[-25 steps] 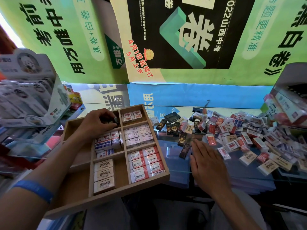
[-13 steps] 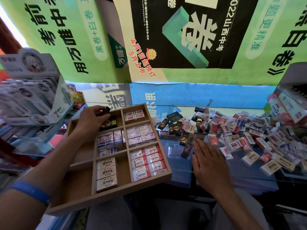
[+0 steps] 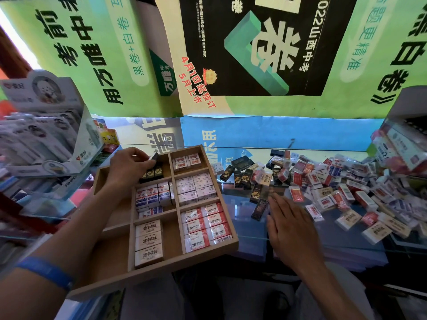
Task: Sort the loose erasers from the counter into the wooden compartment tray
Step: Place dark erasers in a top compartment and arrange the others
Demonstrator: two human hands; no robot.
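The wooden compartment tray (image 3: 172, 260) lies at the counter's near left, its cells holding rows of white, blue-and-white and red 2B erasers. My left hand (image 3: 126, 168) hovers over the tray's far middle cell and pinches a black eraser (image 3: 155, 156) above three black erasers (image 3: 152, 173) standing in that cell. My right hand (image 3: 290, 225) lies flat with straight fingers on the glass, just right of two loose black erasers (image 3: 259, 209). A big pile of loose erasers (image 3: 335, 181) covers the counter to the right.
A glass counter (image 3: 248, 224) carries everything. A display rack of packaged stationery (image 3: 44, 135) stands at the left, close to the tray. A box of goods (image 3: 402, 144) leans in at the far right. Posters hang across the back.
My left hand has risen out of the far tray cell with a black eraser pinched at its fingertips. My right hand has slid slightly forward towards the loose black erasers.
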